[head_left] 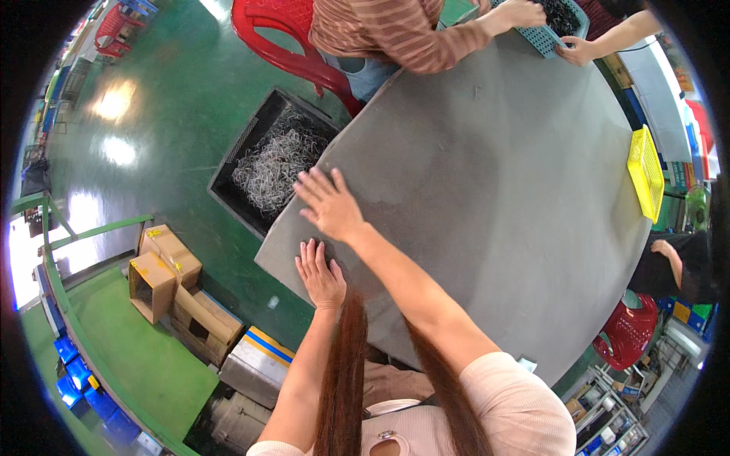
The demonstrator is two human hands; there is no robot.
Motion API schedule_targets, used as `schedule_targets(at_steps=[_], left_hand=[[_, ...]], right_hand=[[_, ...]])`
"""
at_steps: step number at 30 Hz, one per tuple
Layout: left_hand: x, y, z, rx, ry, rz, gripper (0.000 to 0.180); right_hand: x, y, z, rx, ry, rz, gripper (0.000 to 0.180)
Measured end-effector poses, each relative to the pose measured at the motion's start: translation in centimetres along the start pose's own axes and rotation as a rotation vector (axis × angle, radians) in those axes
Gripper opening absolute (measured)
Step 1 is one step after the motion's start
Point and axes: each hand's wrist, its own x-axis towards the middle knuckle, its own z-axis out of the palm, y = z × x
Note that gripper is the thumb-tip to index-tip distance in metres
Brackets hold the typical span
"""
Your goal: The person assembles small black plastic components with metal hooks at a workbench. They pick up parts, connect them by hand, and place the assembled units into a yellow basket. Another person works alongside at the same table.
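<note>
Both my hands are over the left edge of a large grey table (456, 197). My left hand (321, 275) lies near the table's left corner, fingers stretched out, with nothing in it. Farther out, my right hand (330, 207) spreads its fingers toward the table edge and is also empty. Just past that edge, on the floor, stands a black crate (228, 190) with a tangled heap of thin, pale grey strips (280, 169). Whether either palm presses on the tabletop, I cannot tell.
Across the table, a person in a striped sleeve (395, 34) and another person's hand (582, 52) hold a blue-green basket (541, 39) of dark pieces. A yellow basket (645, 175) sits at the right edge. Cardboard boxes (156, 285) stand left; red chairs (285, 53) are nearby.
</note>
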Motion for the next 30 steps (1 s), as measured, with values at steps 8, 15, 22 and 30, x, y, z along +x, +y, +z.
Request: schedule_targets(at_steps=[8,15,22,30], left_hand=[[-0.1,-0.5,-0.1,0.021,-0.043,-0.013,0.055],[0.2,0.0,-0.2,-0.017,-0.049,0.028,0.054],[-0.1,0.0,-0.1,0.050,-0.024,-0.015,0.051],[-0.5,-1.6,1.7,0.096,0.061,0.098,0.043]], right_hand=[[-3.7,10.1,-7.8,-0.304,0.479,0.684,0.052],[-9.0,19.2,-13.3,-0.293,0.772,1.067,0.049],[-3.8,8.2,-4.8,-0.494,0.373,0.898,0.047],[14.8,1.2,0.5,0.552,0.831,0.485,0.039]])
